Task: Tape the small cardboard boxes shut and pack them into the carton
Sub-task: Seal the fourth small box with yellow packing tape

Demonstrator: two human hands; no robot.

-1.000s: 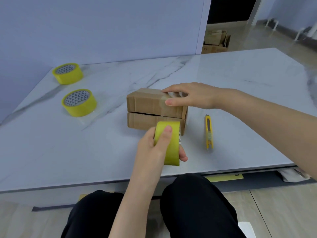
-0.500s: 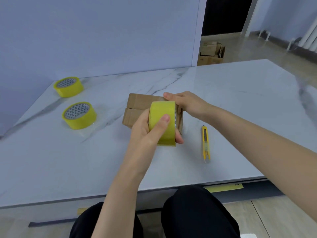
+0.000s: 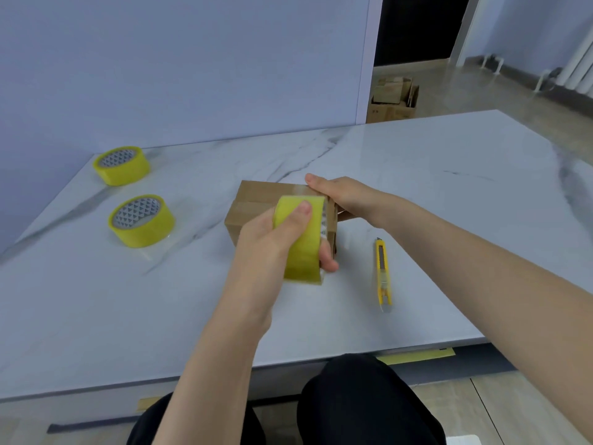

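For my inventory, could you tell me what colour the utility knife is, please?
The utility knife is yellow; the head view shows it best.

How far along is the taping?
Done: a glossy tape strip seems to lie across the upper box. In hand: the left hand grips the tape roll at the stack's near side; the right hand presses on top. Left: cutting with the knife, the lower box, then packing; both boxes sit on the table.

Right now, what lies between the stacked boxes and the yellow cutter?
Only bare marble table lies between the boxes and the cutter, as the head view shows.
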